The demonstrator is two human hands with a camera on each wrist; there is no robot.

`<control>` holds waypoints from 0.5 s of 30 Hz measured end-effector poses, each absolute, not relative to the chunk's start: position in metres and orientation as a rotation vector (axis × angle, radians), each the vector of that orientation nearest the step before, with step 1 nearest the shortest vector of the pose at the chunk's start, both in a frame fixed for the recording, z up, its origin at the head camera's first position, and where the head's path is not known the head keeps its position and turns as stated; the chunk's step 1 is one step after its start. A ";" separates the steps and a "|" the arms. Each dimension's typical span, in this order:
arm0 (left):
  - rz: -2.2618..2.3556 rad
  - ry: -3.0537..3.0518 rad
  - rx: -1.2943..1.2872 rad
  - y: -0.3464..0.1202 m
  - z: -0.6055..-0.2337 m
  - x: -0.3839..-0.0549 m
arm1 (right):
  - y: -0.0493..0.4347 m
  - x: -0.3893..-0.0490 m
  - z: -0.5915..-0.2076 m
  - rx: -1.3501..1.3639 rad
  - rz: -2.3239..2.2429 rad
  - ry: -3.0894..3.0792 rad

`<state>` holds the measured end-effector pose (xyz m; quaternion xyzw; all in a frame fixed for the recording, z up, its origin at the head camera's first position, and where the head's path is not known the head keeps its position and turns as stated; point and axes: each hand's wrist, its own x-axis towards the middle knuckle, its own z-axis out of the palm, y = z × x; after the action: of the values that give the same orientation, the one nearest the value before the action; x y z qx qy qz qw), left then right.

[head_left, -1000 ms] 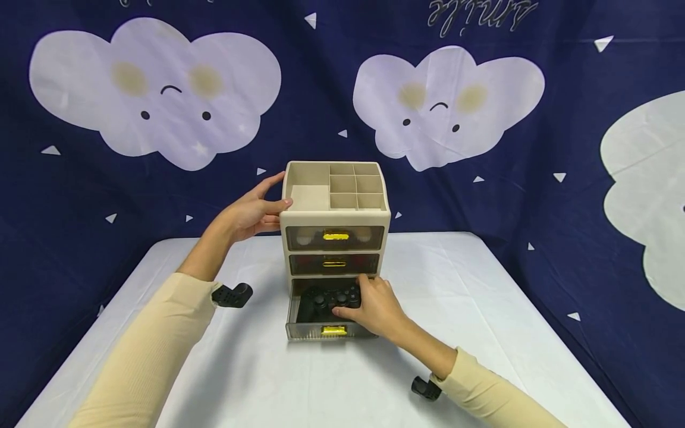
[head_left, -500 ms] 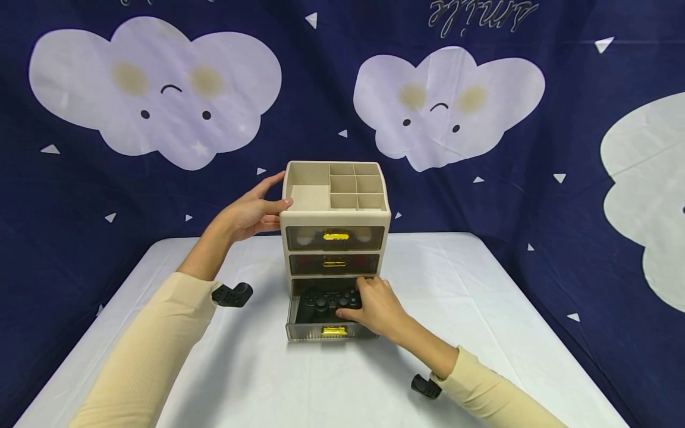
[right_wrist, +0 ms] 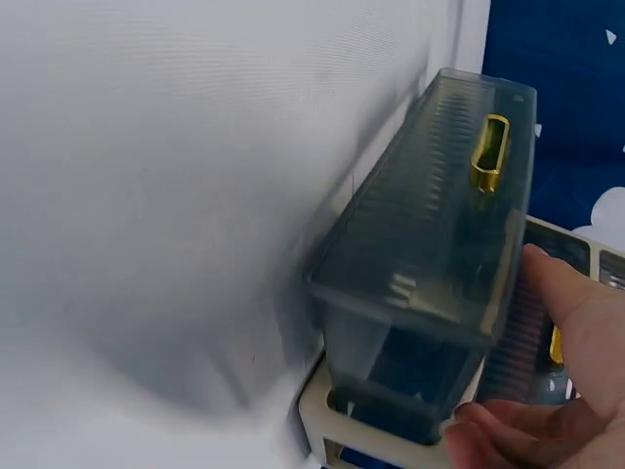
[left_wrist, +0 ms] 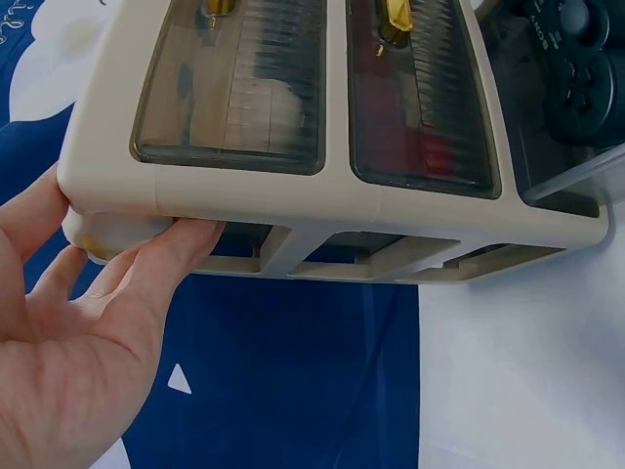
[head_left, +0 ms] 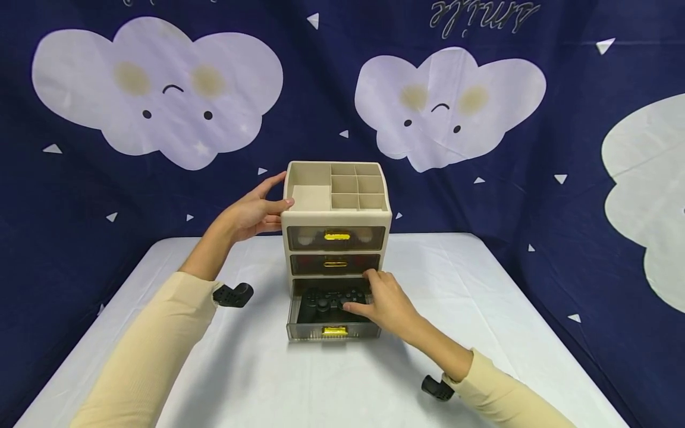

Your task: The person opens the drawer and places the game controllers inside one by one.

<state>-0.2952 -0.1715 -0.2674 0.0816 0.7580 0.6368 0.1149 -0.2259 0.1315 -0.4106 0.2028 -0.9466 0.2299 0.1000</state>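
Note:
A cream desktop drawer organizer [head_left: 336, 217] stands on the table, its bottom drawer [head_left: 334, 331] pulled out. Inside that drawer lies a black game controller [head_left: 323, 303]. At the organizer's upper left corner, my left hand [head_left: 246, 215] holds the side, thumb over the top rim and fingers along the outer wall. The left wrist view shows these fingers [left_wrist: 176, 249] against the side. My right hand [head_left: 390, 303] is at the drawer's right edge, fingers loosely bent, thumb over the controller's right part. Whether the thumb touches the controller is unclear. The right wrist view shows nothing in that hand.
Two upper drawers, the top one [head_left: 336, 238] and the middle one [head_left: 335, 264], are pushed in, with blurred contents behind smoky fronts. Divided compartments [head_left: 357, 185] form the organizer's top. A white cloth covers the table [head_left: 257, 368]; behind hangs a dark blue cloud-print curtain [head_left: 321, 89].
My right hand has shifted right, off the controller toward the drawer's right edge, and more of the controller shows. The controller lies lower in the drawer. My left hand stays in place.

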 end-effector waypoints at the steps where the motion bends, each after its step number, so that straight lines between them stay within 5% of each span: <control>1: 1.864 2.224 0.239 -0.172 -0.267 -0.295 | 0.134 -0.225 -0.410 0.580 0.701 -2.812; 15: 1.849 2.238 0.244 -0.172 -0.268 -0.294 | 0.158 -0.214 -0.403 0.508 0.925 -3.085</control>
<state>-0.2943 -0.1716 -0.2678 0.0832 0.7631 0.6307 0.1139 -0.2141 0.1576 -0.4034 0.1556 -0.9445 0.2833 -0.0593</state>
